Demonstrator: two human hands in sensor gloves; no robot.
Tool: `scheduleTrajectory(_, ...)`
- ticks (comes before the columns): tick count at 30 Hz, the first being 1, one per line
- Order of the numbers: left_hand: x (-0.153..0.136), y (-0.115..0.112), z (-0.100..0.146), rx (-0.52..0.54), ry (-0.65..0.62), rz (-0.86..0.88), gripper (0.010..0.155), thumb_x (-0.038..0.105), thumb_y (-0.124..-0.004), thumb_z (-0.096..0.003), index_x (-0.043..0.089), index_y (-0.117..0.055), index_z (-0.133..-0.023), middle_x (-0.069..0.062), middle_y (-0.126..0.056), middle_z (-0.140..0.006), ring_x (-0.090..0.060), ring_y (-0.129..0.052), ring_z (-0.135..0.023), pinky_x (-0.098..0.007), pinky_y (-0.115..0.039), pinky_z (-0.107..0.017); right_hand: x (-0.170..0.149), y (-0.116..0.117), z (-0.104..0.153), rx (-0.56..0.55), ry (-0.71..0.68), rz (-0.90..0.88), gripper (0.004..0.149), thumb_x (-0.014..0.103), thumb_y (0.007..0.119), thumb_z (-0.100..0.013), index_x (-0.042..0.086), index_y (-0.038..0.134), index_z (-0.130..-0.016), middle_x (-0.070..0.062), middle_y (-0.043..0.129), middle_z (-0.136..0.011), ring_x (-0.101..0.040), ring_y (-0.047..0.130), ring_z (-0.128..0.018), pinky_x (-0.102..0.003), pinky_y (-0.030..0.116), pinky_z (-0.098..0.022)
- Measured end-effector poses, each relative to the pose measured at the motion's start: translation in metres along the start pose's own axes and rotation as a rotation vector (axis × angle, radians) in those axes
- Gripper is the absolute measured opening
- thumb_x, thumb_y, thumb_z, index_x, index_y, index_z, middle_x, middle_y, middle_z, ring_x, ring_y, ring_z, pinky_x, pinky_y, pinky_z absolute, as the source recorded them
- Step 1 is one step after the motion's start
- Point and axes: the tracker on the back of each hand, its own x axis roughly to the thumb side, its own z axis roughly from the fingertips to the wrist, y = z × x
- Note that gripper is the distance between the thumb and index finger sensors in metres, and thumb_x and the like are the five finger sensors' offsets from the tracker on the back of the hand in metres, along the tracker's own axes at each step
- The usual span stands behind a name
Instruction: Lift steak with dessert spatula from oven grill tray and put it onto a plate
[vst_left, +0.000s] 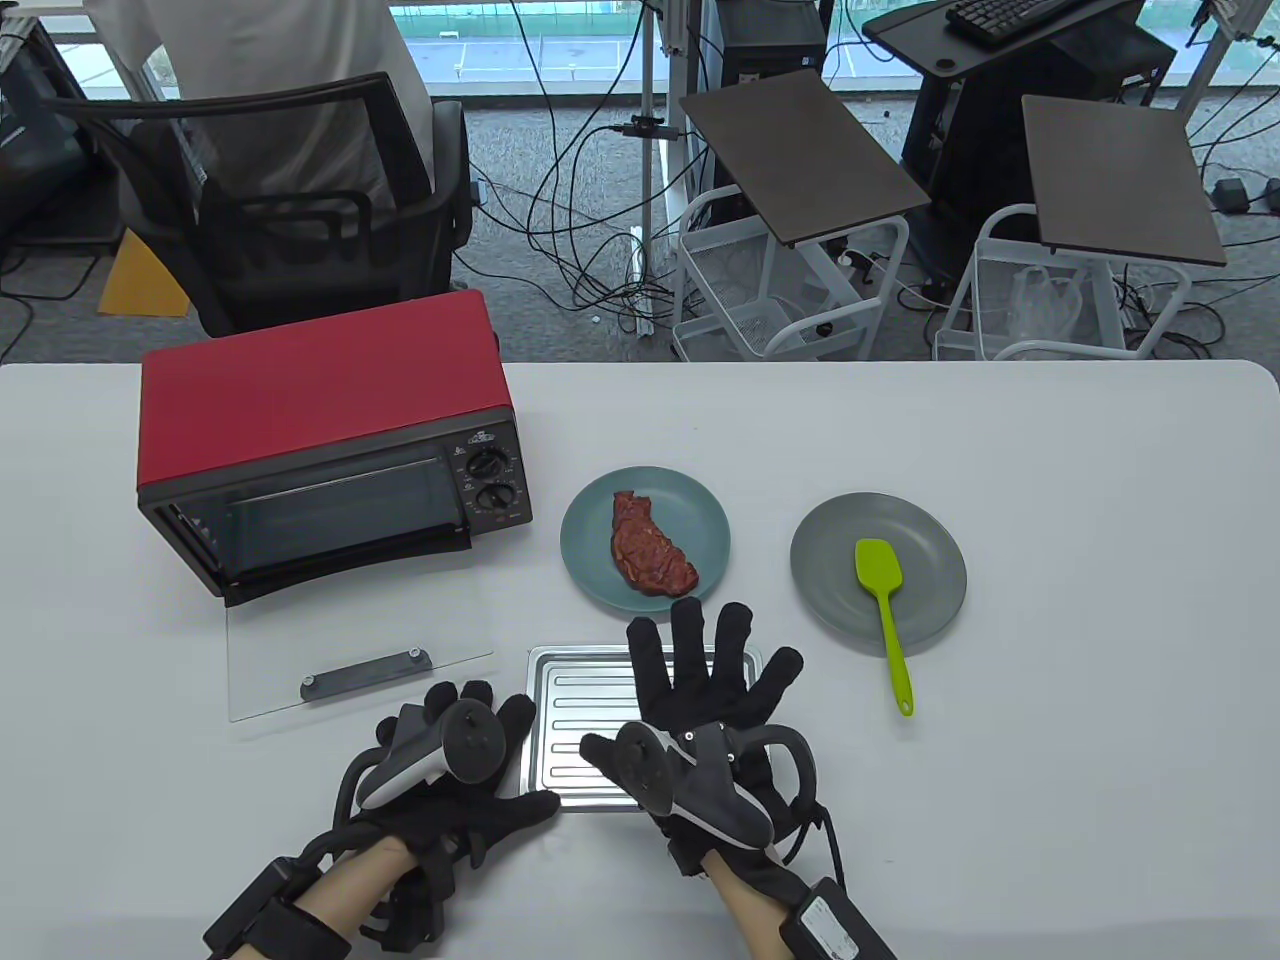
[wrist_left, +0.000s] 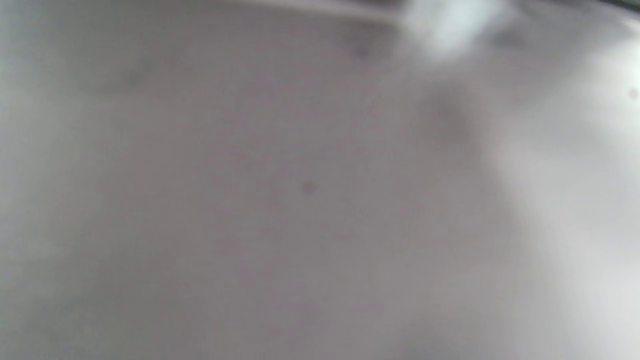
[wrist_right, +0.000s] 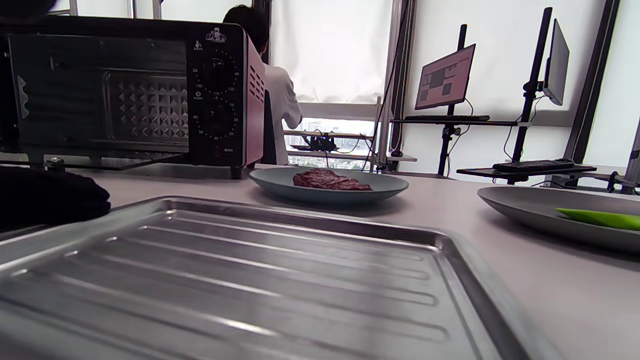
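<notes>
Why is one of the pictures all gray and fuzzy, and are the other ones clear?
The left wrist view is all blur, too out of focus to tell what it shows. The table view is sharp and evenly lit, with the steak and green spatula clear. In the right wrist view the tray up close is soft with shiny glare streaks, and the window behind is washed out white.

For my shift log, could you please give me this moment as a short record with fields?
steak: lying on the teal plate, steak at
tray: bare of food, at the table's near edge
spatula: green, blade on the grey plate, handle over its rim
oven: red, door open
left hand: at the tray's left edge, grip unclear
right hand: fingers spread flat over the tray
</notes>
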Motion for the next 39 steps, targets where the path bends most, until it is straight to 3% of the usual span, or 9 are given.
scheduleTrajectory(19,-0.001,0.004,0.002,0.037,0.001,-0.009,0.098,0.092,-0.055,-0.0334,0.05,0.003,-0.101,0.009,0.015,-0.113,-0.033,0.014,-0.11,-0.074,-0.006,-0.071,-0.002,0.008,0.0,0.005,-0.011,0.006,0.102,0.083,0.051,-0.043,0.02,0.014,-0.115,-0.017,0.006,-0.119,-0.056,0.003,-0.103,-0.088,0.016,-0.06)
scheduleTrajectory(26,-0.001,0.019,0.019,0.188,-0.051,0.071,0.096,0.09,-0.061,-0.032,0.047,-0.018,-0.106,0.004,-0.016,-0.121,-0.037,-0.018,-0.117,-0.075,-0.031,-0.075,-0.005,0.007,0.002,0.014,0.003,-0.018,0.103,0.083,0.051,-0.043,0.02,0.014,-0.115,-0.017,0.007,-0.119,-0.056,0.004,-0.104,-0.088,0.017,-0.06)
scheduleTrajectory(31,-0.003,0.04,0.043,0.358,-0.055,0.008,0.1,0.092,-0.063,-0.0306,0.047,-0.013,-0.104,0.002,-0.023,-0.121,-0.039,-0.033,-0.117,-0.074,-0.042,-0.074,-0.005,0.0,0.003,0.023,0.012,-0.042,0.102,0.084,0.051,-0.044,0.021,0.013,-0.115,-0.017,0.009,-0.12,-0.056,0.013,-0.105,-0.088,0.019,-0.061)
scheduleTrajectory(35,-0.015,0.066,0.065,0.462,0.015,-0.042,0.103,0.093,-0.065,-0.0292,0.049,-0.008,-0.103,0.004,-0.02,-0.122,-0.038,-0.029,-0.119,-0.074,-0.04,-0.075,-0.006,-0.001,0.005,0.014,0.015,-0.04,0.102,0.084,0.051,-0.044,0.02,0.014,-0.115,-0.017,0.01,-0.12,-0.056,0.015,-0.105,-0.088,0.021,-0.061)
scheduleTrajectory(39,-0.044,0.091,0.08,0.495,0.093,0.068,0.103,0.091,-0.067,-0.0287,0.051,-0.008,-0.103,0.006,-0.018,-0.123,-0.037,-0.024,-0.12,-0.075,-0.036,-0.077,-0.006,0.0,0.005,0.018,0.014,-0.044,0.103,0.084,0.051,-0.044,0.02,0.013,-0.115,-0.017,0.009,-0.12,-0.056,0.014,-0.105,-0.088,0.021,-0.061)
